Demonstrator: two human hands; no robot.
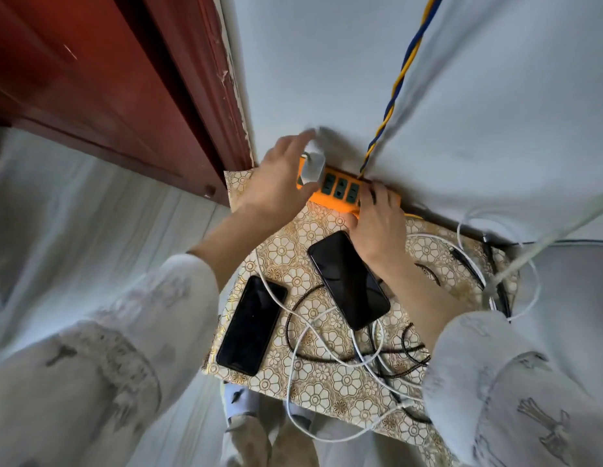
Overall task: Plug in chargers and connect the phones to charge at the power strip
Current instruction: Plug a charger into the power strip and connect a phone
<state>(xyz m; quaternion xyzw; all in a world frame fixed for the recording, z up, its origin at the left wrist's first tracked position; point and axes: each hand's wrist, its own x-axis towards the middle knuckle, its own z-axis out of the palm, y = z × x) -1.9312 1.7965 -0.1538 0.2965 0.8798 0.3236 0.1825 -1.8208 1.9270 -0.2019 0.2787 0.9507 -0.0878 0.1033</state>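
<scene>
An orange power strip [330, 202] lies along the wall at the far edge of a small patterned table [313, 385]. A white charger [313, 167] stands at the strip's left end, and my left hand [276, 183] grips it with thumb and fingers round it. My right hand [377, 227] holds the strip's right end, fingers curled over it. Two dark phones lie screen up: one [349, 279] mid-table under my right wrist, one [251, 325] at the front left. White cable [295, 375] and black braided cable [293, 305] loop across the table.
A blue and yellow twisted cord [399, 82] runs up the pale wall from the strip. A red-brown wooden door frame [178, 96] stands left of the table. More white and dark cables [479, 264] pile at the table's right side. My feet [246, 429] show below the table's front edge.
</scene>
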